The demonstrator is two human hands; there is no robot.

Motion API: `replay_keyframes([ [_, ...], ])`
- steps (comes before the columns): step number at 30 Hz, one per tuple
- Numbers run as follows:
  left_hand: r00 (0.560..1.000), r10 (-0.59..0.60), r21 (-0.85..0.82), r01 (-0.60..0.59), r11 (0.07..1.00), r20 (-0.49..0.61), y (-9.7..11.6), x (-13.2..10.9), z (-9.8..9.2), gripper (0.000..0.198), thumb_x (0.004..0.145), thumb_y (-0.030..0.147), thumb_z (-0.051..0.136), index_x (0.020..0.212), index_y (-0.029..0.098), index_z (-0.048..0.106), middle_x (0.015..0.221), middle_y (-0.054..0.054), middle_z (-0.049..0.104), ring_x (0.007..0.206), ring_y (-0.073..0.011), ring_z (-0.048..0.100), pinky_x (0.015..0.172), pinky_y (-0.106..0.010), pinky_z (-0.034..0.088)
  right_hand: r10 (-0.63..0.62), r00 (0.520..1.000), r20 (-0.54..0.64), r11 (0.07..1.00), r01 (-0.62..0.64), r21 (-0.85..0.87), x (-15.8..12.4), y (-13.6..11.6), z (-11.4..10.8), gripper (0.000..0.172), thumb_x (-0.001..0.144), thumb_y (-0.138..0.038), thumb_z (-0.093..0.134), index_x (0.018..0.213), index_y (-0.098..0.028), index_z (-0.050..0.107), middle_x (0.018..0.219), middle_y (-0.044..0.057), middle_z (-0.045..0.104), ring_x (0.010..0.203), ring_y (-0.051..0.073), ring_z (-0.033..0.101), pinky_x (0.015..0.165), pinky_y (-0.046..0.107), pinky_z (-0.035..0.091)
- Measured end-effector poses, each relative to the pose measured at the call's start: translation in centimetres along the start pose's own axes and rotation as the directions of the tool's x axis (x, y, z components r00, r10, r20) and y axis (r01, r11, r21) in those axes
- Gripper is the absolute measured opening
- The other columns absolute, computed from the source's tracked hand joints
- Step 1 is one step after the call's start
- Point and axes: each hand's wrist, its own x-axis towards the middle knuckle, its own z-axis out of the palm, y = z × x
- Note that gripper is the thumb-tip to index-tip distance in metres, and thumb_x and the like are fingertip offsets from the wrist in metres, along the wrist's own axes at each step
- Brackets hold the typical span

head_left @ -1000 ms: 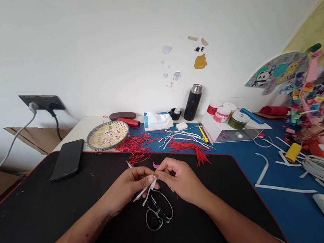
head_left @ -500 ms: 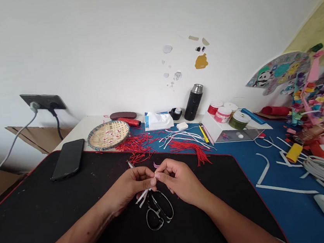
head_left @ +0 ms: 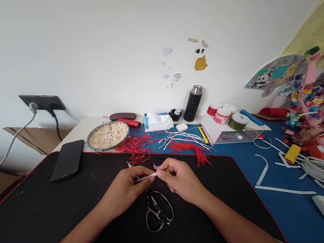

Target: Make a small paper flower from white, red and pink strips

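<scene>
A thin white cord (head_left: 150,176) runs between my two hands over the black mat. My left hand (head_left: 125,189) is closed, thumb and fingers pinching the cord along its length. My right hand (head_left: 180,179) is also closed and grips the cord's other end at its fingertips. A small purple strip (head_left: 156,166) shows just beyond my right fingers; whether they hold it I cannot tell. Scissors with black handles (head_left: 163,209) lie on the mat beneath my hands, their blades partly hidden by my left hand.
Red cords (head_left: 187,149) and white cords (head_left: 178,137) lie behind the mat. A woven basket (head_left: 90,143) and phone (head_left: 67,161) are on the left. A black thermos (head_left: 193,106) and ribbon spools (head_left: 222,115) stand behind. Paper strips (head_left: 286,189) lie on the right.
The loose white ends that hung below my left hand no longer show there. The white cord now lies across between my hands, and my left hand has turned slightly.
</scene>
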Motion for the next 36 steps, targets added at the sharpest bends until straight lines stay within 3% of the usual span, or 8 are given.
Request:
replay_keyframes([
  [5, 1.0, -0.003, -0.002, 0.003, 1.0, -0.001, -0.1, 0.0, 0.0, 0.027, 0.094, 0.041, 0.06, 0.096, 0.022, 0.079, 0.088, -0.003, 0.079, 0.082, -0.0228, 0.069, 0.075, -0.03, 0.049, 0.001, 1.0, 0.012, 1.0, -0.001, -0.015, 0.1, 0.2, 0.0, 0.023, 0.092, -0.04, 0.066, 0.088, -0.019, 0.061, 0.056, -0.008, 0.049, 0.041, 0.007, 0.044, 0.043, 0.02, 0.03],
  [11, 0.998, -0.058, -0.337, 0.062, 0.939, 0.022, -0.7, 0.4, 0.2, 0.031, 0.085, 0.047, 0.071, 0.097, 0.018, 0.067, 0.072, 0.001, 0.069, 0.064, -0.016, 0.059, 0.062, -0.027, 0.046, -0.019, 1.0, 0.02, 1.0, 0.019, -0.017, 0.2, 0.5, 0.0, 0.022, 0.095, -0.04, 0.063, 0.091, -0.019, 0.062, 0.058, -0.008, 0.052, 0.042, 0.007, 0.044, 0.043, 0.019, 0.033],
  [17, 0.991, -0.116, -0.453, 0.134, 0.881, 0.068, -1.1, 0.9, 0.2, 0.039, 0.076, 0.052, 0.08, 0.084, 0.017, 0.064, 0.065, 0.001, 0.068, 0.054, -0.0118, 0.053, 0.053, -0.025, 0.038, -0.068, 0.997, 0.032, 0.991, 0.071, -0.112, 0.1, 0.5, 0.1, 0.019, 0.097, -0.038, 0.063, 0.101, -0.02, 0.066, 0.065, -0.005, 0.058, 0.049, 0.009, 0.05, 0.048, 0.02, 0.038],
  [21, 0.986, -0.139, -0.474, 0.164, 0.865, 0.089, -1.3, 1.0, 0.4, 0.044, 0.073, 0.055, 0.081, 0.085, 0.017, 0.064, 0.065, 0.0, 0.07, 0.052, -0.0116, 0.053, 0.051, -0.025, 0.037, -0.089, 0.995, 0.034, 0.979, 0.093, -0.18, 0.0, 0.6, 0.1, 0.019, 0.098, -0.037, 0.062, 0.093, -0.019, 0.068, 0.062, -0.004, 0.058, 0.05, 0.009, 0.05, 0.05, 0.021, 0.037],
  [36, 0.983, -0.138, -0.442, 0.176, 0.879, 0.118, -2.1, 1.1, 0.4, 0.042, 0.076, 0.054, 0.08, 0.088, 0.016, 0.066, 0.066, 0.0, 0.071, 0.053, -0.0113, 0.054, 0.05, -0.024, 0.036, -0.083, 0.996, 0.037, 0.98, 0.088, -0.179, 0.2, 0.8, 0.2, 0.023, 0.096, -0.039, 0.062, 0.087, -0.018, 0.068, 0.062, -0.004, 0.056, 0.048, 0.009, 0.048, 0.049, 0.022, 0.034],
])
